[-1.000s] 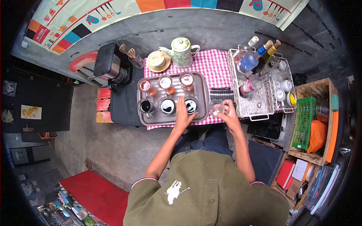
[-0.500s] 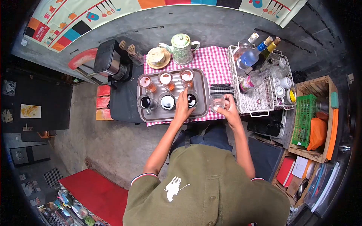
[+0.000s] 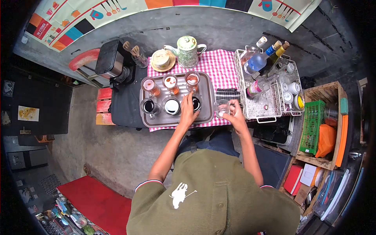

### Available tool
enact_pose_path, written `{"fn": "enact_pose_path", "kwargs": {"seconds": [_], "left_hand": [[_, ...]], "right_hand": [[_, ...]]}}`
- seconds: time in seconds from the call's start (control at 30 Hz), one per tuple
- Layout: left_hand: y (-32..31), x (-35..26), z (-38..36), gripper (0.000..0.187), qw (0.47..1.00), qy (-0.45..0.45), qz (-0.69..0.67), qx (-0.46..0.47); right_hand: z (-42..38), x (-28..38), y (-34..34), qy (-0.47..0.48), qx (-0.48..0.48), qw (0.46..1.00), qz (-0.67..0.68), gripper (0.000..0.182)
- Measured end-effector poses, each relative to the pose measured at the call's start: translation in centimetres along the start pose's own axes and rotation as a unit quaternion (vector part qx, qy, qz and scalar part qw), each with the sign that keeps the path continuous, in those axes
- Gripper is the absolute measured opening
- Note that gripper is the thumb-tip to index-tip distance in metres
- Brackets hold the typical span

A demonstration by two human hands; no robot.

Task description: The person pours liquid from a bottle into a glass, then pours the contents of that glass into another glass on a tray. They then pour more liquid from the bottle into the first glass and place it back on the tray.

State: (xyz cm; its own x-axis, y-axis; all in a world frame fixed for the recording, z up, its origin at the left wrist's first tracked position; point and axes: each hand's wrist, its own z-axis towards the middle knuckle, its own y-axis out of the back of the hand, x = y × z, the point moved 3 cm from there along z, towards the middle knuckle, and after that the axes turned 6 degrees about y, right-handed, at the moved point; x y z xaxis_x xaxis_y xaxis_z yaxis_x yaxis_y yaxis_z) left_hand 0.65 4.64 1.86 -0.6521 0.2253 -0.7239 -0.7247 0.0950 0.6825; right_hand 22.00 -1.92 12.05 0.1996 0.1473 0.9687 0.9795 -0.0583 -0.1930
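Note:
My left hand [image 3: 189, 113] is closed around a glass of dark drink [image 3: 196, 103] in the front right corner of a brown tray [image 3: 164, 121]. Just beyond the tray's right edge, my right hand [image 3: 235, 116] grips a clear glass [image 3: 222, 106], which looks empty. Two more glasses with dark contents, one at the front left [image 3: 149, 105] and one in the front middle [image 3: 171, 106], share the front row. Behind them stand three glasses of reddish drink [image 3: 171, 83], some with pale tops.
A green patterned teapot [image 3: 188, 55] and a covered cup on a saucer [image 3: 162, 59] stand behind the tray. On the right, a white wire rack [image 3: 261, 116] holds bottles and jars. A dark folded cloth [image 3: 228, 95] lies on the checked tablecloth [image 3: 221, 62]. A black appliance [image 3: 109, 58] stands at left.
The whole view has shifted slightly left. Both hands keep their grips, and the glasses stay in the same places relative to the tray.

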Motion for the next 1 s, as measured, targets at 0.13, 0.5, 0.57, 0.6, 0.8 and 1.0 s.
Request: {"fn": "enact_pose_path", "kwargs": {"seconds": [0.13,0.5,0.57,0.6,0.8,1.0], "left_hand": [[-0.2,0.1,-0.1,0.101,1.0,0.008,0.006,-0.001],[2.4,-5.8,-2.0,0.08,0.983,-0.09,-0.143,0.072],[3.1,-7.6,-2.0,0.083,0.974,-0.086,-0.178,0.106],[3.3,-8.5,-2.0,0.085,0.967,-0.084,-0.208,0.117],[3.6,-11.5,-1.0,0.081,0.958,-0.081,-0.26,0.089],[3.0,-12.8,-0.4,0.073,0.958,-0.06,-0.278,0.046]], "right_hand": [[0.1,-0.3,0.1,-0.004,0.008,1.0,-0.015,0.056],[0.1,0.4,-1.2,0.019,-0.003,1.0,-0.018,0.068],[0.2,0.7,-1.3,0.036,0.006,0.998,-0.043,0.072],[0.2,1.0,-1.5,0.043,0.015,0.998,-0.046,0.073],[0.4,1.8,-1.7,0.087,0.023,0.991,-0.101,0.07],[0.4,2.4,-1.3,0.094,0.008,0.991,-0.09,0.07]]}}
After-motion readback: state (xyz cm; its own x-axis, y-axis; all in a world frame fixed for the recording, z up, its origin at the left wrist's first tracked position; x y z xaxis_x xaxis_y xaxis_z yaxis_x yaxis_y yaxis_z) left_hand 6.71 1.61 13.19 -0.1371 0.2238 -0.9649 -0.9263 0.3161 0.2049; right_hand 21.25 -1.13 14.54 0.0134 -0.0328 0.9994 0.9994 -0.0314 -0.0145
